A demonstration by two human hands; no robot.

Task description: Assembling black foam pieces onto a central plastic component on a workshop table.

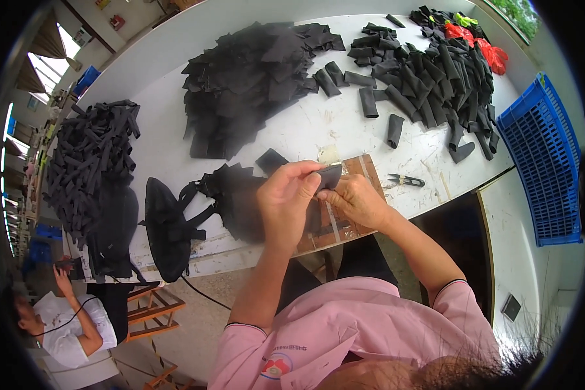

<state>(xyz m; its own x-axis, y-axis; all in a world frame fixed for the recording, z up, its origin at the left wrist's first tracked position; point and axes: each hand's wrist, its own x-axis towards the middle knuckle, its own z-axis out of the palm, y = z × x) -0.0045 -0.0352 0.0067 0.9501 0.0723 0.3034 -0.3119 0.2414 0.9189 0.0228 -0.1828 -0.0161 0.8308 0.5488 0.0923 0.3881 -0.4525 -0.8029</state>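
A small black fabric piece (329,176), folded or rolled, is pinched between my two hands above the front edge of the white table. My left hand (288,198) grips its left side with thumb and fingers closed. From the right, my right hand (355,200) presses its thumb and fingers on the lower edge. Beneath the hands lies a brown board (367,172) crossed by clear tape. A dark fabric stack (237,205) sits just left of my left hand. To the right of my right hand rest small thread snips (406,180).
Flat black pieces (247,84) are heaped at the back, rolled ones (429,78) at the back right, and narrow strips (94,169) at the left. A black pointed-oval object (166,227) stands at the front edge. Right, a blue crate (546,162); lower left, another person (71,325).
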